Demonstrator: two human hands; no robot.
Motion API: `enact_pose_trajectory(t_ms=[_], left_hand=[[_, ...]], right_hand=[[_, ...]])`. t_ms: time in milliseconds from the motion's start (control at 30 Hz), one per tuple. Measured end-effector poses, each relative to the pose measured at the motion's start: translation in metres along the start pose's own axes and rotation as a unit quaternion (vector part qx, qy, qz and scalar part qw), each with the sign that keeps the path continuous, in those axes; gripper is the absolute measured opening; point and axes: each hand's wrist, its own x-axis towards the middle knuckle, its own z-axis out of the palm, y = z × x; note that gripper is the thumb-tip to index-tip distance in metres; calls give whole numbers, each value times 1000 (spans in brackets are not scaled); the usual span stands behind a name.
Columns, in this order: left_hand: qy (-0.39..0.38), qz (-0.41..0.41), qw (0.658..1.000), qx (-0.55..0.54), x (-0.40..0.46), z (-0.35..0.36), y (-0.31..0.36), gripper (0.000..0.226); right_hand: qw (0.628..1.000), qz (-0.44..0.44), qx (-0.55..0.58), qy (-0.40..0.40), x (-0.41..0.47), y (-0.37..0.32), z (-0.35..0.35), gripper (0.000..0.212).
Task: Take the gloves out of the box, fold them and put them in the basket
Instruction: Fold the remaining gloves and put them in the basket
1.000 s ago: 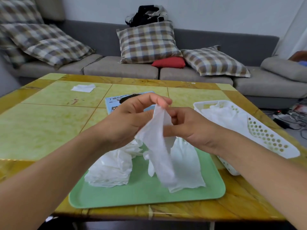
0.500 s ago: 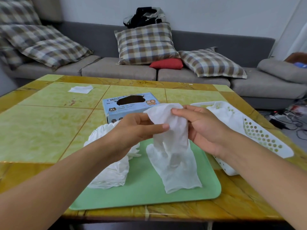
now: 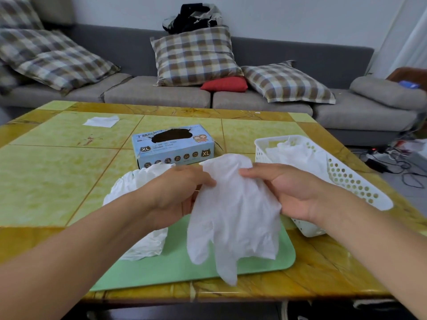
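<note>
Two hands are holding one white glove [image 3: 233, 211] up over the green tray [image 3: 265, 262]. The left hand [image 3: 178, 192] is pinching the glove's upper left edge with curled fingers, and the right hand [image 3: 288, 192] is gripping its right side, with the thumb lying across the top. The glove is hanging open and flat between them, and its finger parts are pointing down, reaching past the near edge of the tray.

Under the left forearm a pile of loose gloves [image 3: 136, 204] is lying on the left part of the tray. The blue glove box [image 3: 173, 146] is standing just behind the tray on the yellow tiled table [image 3: 50, 181], with its dark oval opening facing up. The white basket [image 3: 346, 181] with holes in its wall is sitting to the right of the tray, and more white gloves are lying inside it. Whether those are folded, I cannot tell.

One small piece of white paper [image 3: 101, 121] is lying on the far left part of the table. Behind the table a grey sofa [image 3: 150, 95] is carrying several checked cushions [image 3: 196, 56] and one red cushion [image 3: 225, 84].
</note>
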Motion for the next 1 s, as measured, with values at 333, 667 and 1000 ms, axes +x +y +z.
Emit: enact_pose_trajectory(t_ms=[333,667,1000], left_hand=[[71,464,871,142,9,7,60,12],[-35,277,867,413,41,-28,-59,17],[-124,336,787,503,20,-8,-53,13]], right_hand=[[898,-430,-86,45,-1,-51,6,28],[732,-264,-627,46,20,37,-31,23],[658,-211,-723,-11,-6,32,-28,25]])
